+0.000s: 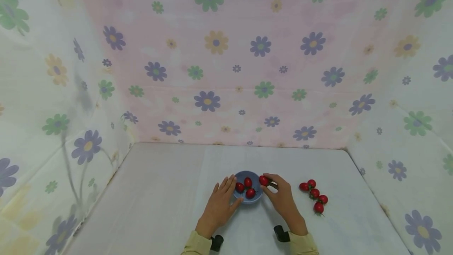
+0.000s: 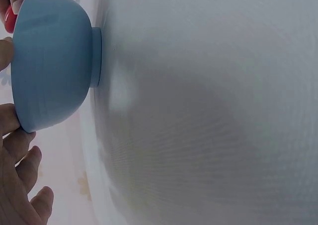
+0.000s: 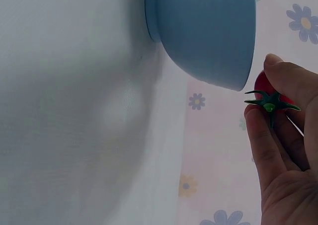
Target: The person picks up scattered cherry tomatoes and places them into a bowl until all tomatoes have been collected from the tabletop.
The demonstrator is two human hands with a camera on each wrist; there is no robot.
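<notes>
A blue bowl (image 1: 247, 201) stands upright on the white table, with three cherry tomatoes (image 1: 250, 193) inside. My left hand (image 1: 220, 204) rests at its left side, thumb and index finger touching the rim while the other fingers stretch out, fairly straight. Between the thumb and fingers of my right hand (image 1: 283, 198) is a red cherry tomato (image 1: 263, 180), pinched just beside the bowl's right rim. The right wrist view shows the green calyx (image 3: 270, 106) of this tomato pointing away from the bowl. In the left wrist view, the bowl (image 2: 52, 61) hides part of the right hand.
To the right of my right hand, several more cherry tomatoes (image 1: 314, 193) lie in a loose cluster on the table (image 1: 159, 200). Flowered cloth walls (image 1: 240, 101) enclose the table at the back and both sides. A black wrist mount (image 1: 281, 233) sits at each sleeve.
</notes>
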